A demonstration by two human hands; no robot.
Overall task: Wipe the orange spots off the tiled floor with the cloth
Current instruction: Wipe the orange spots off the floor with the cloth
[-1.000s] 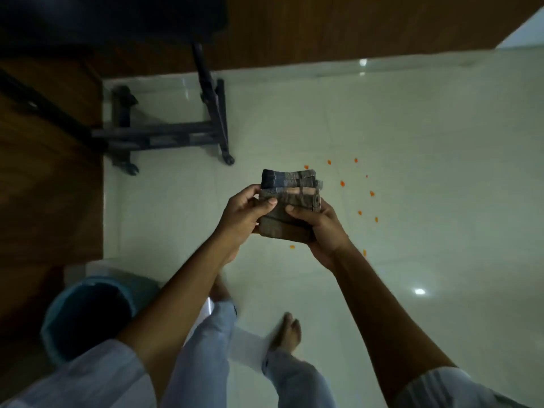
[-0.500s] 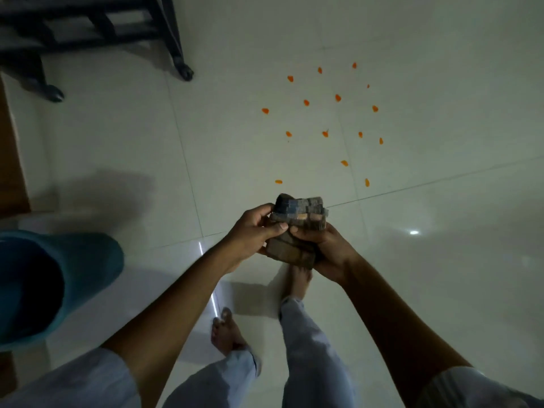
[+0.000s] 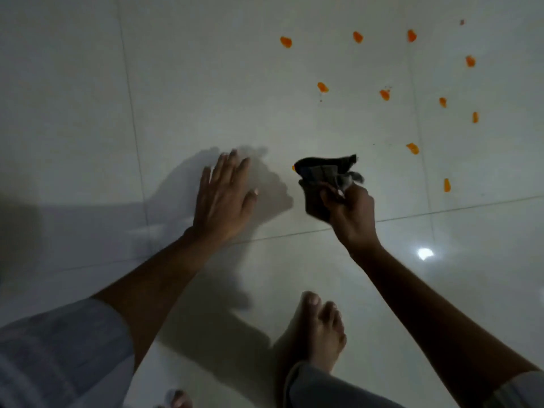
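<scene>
Cloth (image 3: 321, 179) bunches from right hand's (image 3: 351, 212) grip, beside orange spots (image 3: 384, 95).

Single head-worn view — steeply downward, close over the tiled floor (image 3: 206, 83) — no second camera.

bare floor (image 3: 206, 83) around orange spots (image 3: 384, 95) — foot (image 3: 322, 331) below

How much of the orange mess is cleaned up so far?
Almost none. Done: the right hand has its grip on the dark folded cloth, low by the nearest orange spot. The left hand is open, fingers spread. Left: about a dozen orange spots remain on the pale tiled floor.
</scene>
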